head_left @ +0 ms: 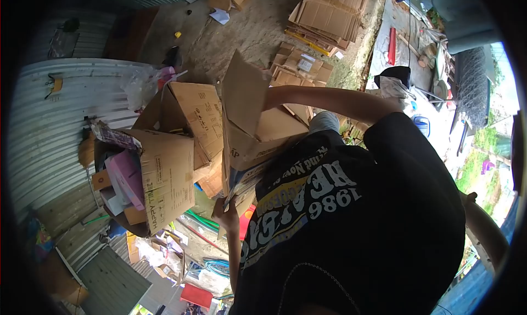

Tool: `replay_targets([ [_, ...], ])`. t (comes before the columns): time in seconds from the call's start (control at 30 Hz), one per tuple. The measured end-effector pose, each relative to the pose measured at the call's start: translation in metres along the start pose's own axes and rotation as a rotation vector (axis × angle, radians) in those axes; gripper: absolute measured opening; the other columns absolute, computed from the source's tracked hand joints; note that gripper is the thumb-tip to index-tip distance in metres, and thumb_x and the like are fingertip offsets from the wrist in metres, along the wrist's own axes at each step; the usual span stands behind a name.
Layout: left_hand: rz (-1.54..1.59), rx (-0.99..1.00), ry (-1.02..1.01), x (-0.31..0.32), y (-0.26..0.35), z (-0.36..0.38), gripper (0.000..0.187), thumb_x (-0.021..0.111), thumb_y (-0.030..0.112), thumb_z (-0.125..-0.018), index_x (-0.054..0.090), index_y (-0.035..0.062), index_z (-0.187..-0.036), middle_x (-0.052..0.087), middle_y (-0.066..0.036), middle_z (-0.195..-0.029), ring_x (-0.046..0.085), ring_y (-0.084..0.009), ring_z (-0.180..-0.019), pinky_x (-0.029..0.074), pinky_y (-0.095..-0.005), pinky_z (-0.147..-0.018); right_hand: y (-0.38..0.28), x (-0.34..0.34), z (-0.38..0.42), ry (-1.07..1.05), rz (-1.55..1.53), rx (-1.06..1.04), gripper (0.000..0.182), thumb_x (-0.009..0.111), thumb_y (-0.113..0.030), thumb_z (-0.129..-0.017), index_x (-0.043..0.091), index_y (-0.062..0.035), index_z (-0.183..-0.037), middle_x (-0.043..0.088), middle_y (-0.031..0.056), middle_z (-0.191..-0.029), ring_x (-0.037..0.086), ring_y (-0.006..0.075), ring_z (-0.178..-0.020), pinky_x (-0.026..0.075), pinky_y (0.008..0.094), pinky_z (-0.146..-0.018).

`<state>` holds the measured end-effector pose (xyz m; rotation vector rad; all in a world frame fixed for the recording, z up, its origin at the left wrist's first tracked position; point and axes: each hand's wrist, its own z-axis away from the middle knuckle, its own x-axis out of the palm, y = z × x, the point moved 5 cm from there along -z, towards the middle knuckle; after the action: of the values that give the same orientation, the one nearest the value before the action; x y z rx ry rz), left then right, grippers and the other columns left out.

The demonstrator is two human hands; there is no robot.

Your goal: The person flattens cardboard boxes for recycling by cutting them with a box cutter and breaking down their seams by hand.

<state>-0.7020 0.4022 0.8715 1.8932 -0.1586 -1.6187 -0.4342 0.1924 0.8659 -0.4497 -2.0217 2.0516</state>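
Observation:
A cardboard box (247, 150) with a raised flap (241, 98) is tilted against the front of my black shirt. My left hand (226, 215) grips its lower edge, fingers closed on the cardboard. My right arm reaches across the top, and my right hand (270, 99) is at the flap; its fingers are hidden behind the cardboard. Just left of this box stands another open carton (200, 114). Nearer the wall, a carton (170, 178) marked "HAPPY TIME" holds a purple box (125, 175) and smaller boxes.
Flattened cardboard (335, 10) is stacked at the top, with more pieces (299, 65) below it. A corrugated metal wall (60, 112) runs along the left. Green hose (203, 220), coiled blue hose (217, 266) and a red item (196, 296) lie at the lower left.

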Motion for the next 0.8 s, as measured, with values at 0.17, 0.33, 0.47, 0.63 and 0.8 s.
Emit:
replay_targets([
  [0.17, 0.005, 0.001, 0.142, -0.016, 0.002, 0.001, 0.022, 0.074, 0.018, -0.068, 0.06, 0.0013, -0.07, 0.058, -0.01, -0.06, 0.053, -0.0248, -0.049, 0.041, -0.0329, -0.048, -0.044, -0.039, 0.013, 0.557, 0.521, -0.047, 0.039, 0.062, -0.026, -0.08, 0.052, -0.0013, -0.109, 0.058, 0.0143, -0.102, 0.055, 0.0242, -0.094, 0.043, 0.0322, -0.081],
  [0.33, 0.181, -0.199, 0.177, -0.02, -0.039, -0.006, 0.026, 0.069, 0.019, -0.075, 0.065, -0.0045, -0.083, 0.066, -0.009, -0.071, 0.059, -0.0137, -0.055, 0.045, -0.028, -0.051, -0.123, -0.085, 0.041, 0.723, 0.49, -0.425, 0.02, 0.062, -0.022, -0.081, 0.057, -0.0031, -0.078, 0.058, 0.003, -0.072, 0.058, 0.0117, -0.065, 0.045, 0.0292, -0.059],
  [0.47, 0.379, -0.297, 0.235, -0.03, -0.01, -0.021, 0.02, 0.067, 0.014, -0.076, 0.065, -0.0042, -0.084, 0.065, -0.006, -0.072, 0.056, -0.0103, -0.056, 0.044, -0.0245, -0.05, -0.062, -0.065, 0.048, 0.701, 0.486, -0.132, 0.023, 0.062, -0.026, -0.081, 0.056, -0.0045, -0.076, 0.057, 0.0036, -0.068, 0.057, 0.0118, -0.062, 0.044, 0.0283, -0.057],
  [0.63, 0.508, -0.247, 0.319, -0.054, 0.0, -0.04, 0.02, 0.065, 0.007, -0.077, 0.062, -0.0048, -0.092, 0.064, -0.008, -0.082, 0.058, -0.0127, -0.069, 0.045, -0.0236, -0.059, 0.099, -0.008, 0.074, 0.807, 0.448, 0.342, 0.036, 0.054, -0.041, -0.085, 0.057, -0.0051, -0.091, 0.058, 0.0065, -0.069, 0.056, 0.0144, -0.059, 0.045, 0.0312, -0.055],
  [0.8, 0.773, -0.323, 0.259, -0.061, 0.024, -0.084, 0.034, 0.063, 0.01, -0.078, 0.054, -0.0065, -0.106, 0.059, -0.013, -0.099, 0.056, -0.0179, -0.083, 0.044, -0.0289, -0.074, 0.205, 0.125, 0.098, 0.335, -0.613, 0.856, 0.071, 0.035, -0.06, -0.085, 0.04, 0.0009, -0.122, 0.062, 0.0187, -0.093, 0.063, 0.0237, -0.078, 0.052, 0.0349, -0.065],
])
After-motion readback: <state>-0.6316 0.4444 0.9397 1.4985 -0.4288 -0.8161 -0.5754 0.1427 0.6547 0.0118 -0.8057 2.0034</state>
